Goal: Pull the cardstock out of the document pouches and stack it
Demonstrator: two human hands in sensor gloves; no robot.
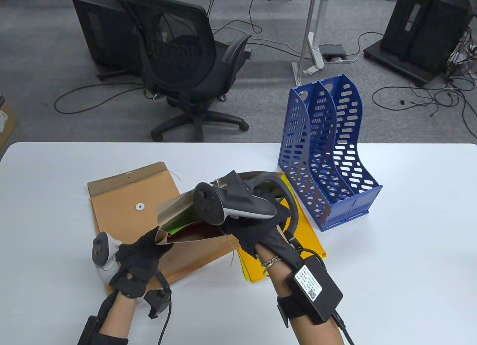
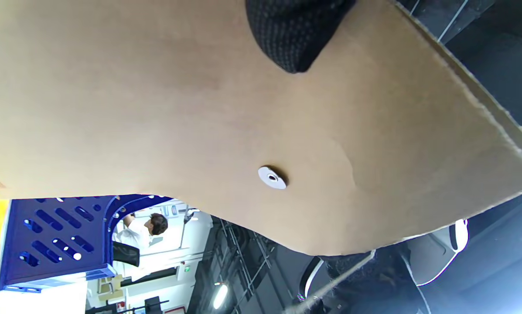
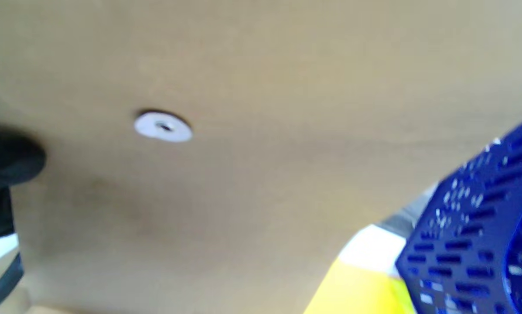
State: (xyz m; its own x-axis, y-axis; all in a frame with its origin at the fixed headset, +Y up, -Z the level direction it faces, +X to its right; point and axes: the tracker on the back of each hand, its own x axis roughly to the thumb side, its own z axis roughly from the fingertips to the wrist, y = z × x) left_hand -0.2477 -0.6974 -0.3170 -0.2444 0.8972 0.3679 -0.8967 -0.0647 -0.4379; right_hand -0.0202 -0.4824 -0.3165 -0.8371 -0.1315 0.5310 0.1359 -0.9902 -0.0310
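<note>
My left hand [image 1: 139, 257] grips the near left corner of a brown paper pouch [image 1: 179, 209] and holds its open mouth up off the table. Green and red cardstock [image 1: 183, 230] shows inside the mouth. My right hand [image 1: 257, 231] is at the right end of the mouth, and the tracker hides its fingers. In the left wrist view the pouch [image 2: 199, 109] fills the frame, with its white button [image 2: 272, 178] and one gloved fingertip [image 2: 295, 39] on it. The right wrist view shows the pouch [image 3: 261, 65] up close. A yellow cardstock stack [image 1: 288, 253] lies under my right hand.
A second brown pouch [image 1: 123, 199] lies flat on the white table [image 1: 391, 248], left of centre, under the held one. A blue slotted file rack [image 1: 328, 158] stands at the back right, close to the yellow stack. An office chair [image 1: 186, 69] is beyond the table.
</note>
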